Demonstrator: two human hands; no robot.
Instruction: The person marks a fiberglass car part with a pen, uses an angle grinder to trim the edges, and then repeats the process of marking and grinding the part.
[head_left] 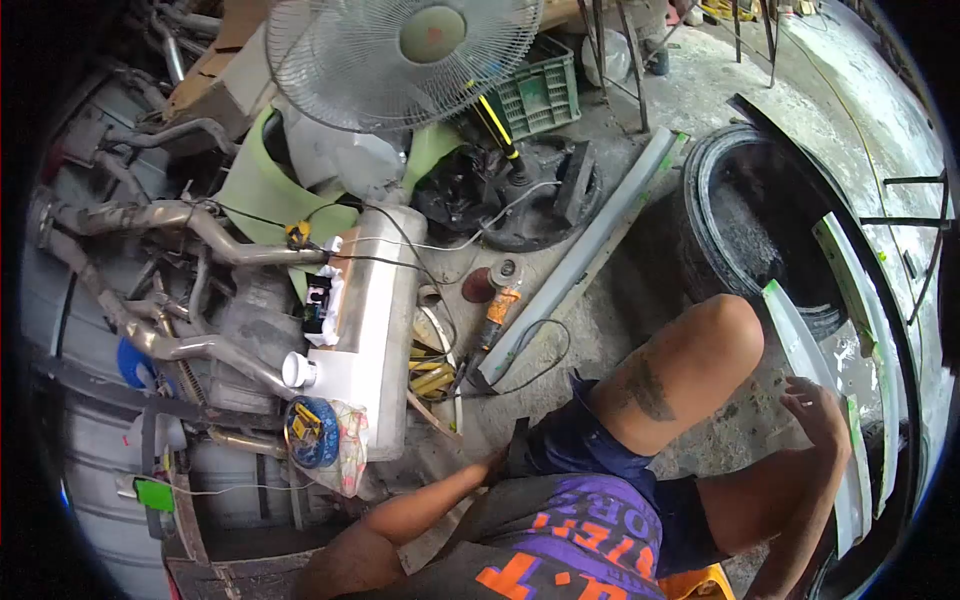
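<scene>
My left hand (491, 466) is down at the hip of my dark blue shorts (585, 435), its fingers hidden at the cloth beside a dark edge. Out to the right, my right hand (814, 409) hangs in front of my leg with its fingers apart and nothing in them. Just beyond those fingers lies a pale strip with a green edge (795, 330). An angle grinder with an orange label (500, 305) rests on the floor ahead, close to a long grey metal bar (590, 255).
On the left, a metal muffler (385, 300) carries a white cup (298, 370) and a blue tape roll (312, 432). Bent exhaust pipes (180, 218) lie behind it. A fan (405, 60) stands ahead near a green crate (540, 90). A black round tub (760, 220) sits right.
</scene>
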